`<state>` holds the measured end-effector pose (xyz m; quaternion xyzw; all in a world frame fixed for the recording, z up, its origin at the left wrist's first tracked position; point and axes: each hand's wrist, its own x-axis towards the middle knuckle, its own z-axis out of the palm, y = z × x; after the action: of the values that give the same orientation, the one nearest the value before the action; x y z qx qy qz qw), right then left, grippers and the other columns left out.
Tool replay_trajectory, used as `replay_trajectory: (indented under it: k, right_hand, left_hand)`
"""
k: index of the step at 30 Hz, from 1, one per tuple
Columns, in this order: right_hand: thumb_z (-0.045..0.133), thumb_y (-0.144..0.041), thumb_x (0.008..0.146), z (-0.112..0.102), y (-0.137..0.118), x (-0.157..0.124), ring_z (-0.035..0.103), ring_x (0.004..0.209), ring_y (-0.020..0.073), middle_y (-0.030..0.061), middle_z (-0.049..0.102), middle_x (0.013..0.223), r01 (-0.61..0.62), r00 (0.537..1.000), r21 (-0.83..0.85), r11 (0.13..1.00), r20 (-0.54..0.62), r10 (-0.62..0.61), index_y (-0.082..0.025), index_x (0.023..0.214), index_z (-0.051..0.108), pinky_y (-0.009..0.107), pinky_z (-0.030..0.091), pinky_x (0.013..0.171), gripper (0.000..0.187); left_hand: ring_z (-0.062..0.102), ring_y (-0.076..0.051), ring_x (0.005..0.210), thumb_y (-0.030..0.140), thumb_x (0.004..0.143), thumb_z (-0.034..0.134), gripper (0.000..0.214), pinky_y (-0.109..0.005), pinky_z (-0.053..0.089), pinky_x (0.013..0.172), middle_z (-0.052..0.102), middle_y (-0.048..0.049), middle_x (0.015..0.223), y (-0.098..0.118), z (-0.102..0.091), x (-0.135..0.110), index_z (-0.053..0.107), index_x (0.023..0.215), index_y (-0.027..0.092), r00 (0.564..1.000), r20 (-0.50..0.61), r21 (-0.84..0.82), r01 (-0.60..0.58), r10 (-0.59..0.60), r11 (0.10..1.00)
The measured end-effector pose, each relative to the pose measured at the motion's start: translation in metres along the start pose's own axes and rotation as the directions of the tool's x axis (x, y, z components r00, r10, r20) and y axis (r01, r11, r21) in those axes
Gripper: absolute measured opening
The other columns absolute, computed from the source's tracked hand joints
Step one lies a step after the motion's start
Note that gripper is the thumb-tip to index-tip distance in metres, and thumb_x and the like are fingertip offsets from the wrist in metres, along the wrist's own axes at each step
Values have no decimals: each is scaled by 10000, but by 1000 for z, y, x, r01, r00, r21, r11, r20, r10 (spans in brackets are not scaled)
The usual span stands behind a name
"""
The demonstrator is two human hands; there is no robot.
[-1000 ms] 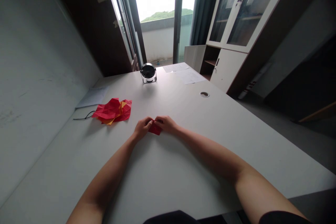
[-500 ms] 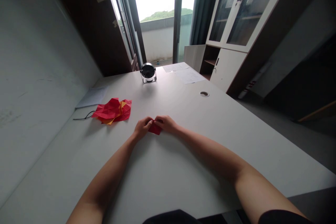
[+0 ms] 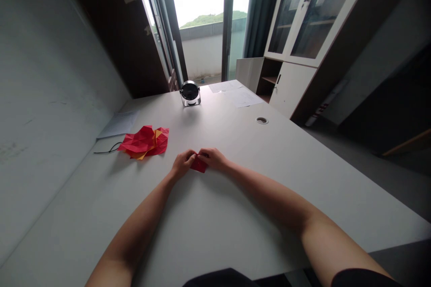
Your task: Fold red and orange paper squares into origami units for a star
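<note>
A small folded piece of red paper (image 3: 198,166) lies on the white table (image 3: 202,224) between my two hands. My left hand (image 3: 183,161) is closed on its upper left edge, thumb and fingers pinching. On the other side my right hand (image 3: 212,158) pinches the upper right edge, its fingertips almost touching those of the left. The fingers hide the paper's far part. Away to the left sits a loose pile of creased red and orange paper sheets (image 3: 144,141).
A small round black-and-silver fan-like device (image 3: 190,93) stands at the table's far side. White printed sheets (image 3: 244,97) lie right of it, near a round cable hole (image 3: 261,120). By the left wall are a pale sheet (image 3: 117,124) and a black cord (image 3: 109,150).
</note>
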<state>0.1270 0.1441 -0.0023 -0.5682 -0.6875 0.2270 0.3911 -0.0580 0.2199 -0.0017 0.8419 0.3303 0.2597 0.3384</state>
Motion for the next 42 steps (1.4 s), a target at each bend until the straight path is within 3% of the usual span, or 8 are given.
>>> replay_trajectory:
  k: [33,42]
  right_hand:
    - [576,-297,898,3,5,2,519,625,102,-4,669,712,-49,997,1,999,-57,49,-181,861,717,205,362,595,187]
    - [537,-372,892,4,15,4,471,600,105,-25,591,643,-73,986,88,993,-141,85,-166,784,659,215,343,575,263]
  left_hand:
    - [579,-140,688,367,894,496,261,-225,432,645,677,-3,761,4,-3,-1,695,902,199,1000,-7,-5,6,-6,1000]
    - [561,-133,630,433,902,470,321,-223,442,586,621,-2,693,-9,-2,3,629,825,165,997,-41,-260,53,-65,964]
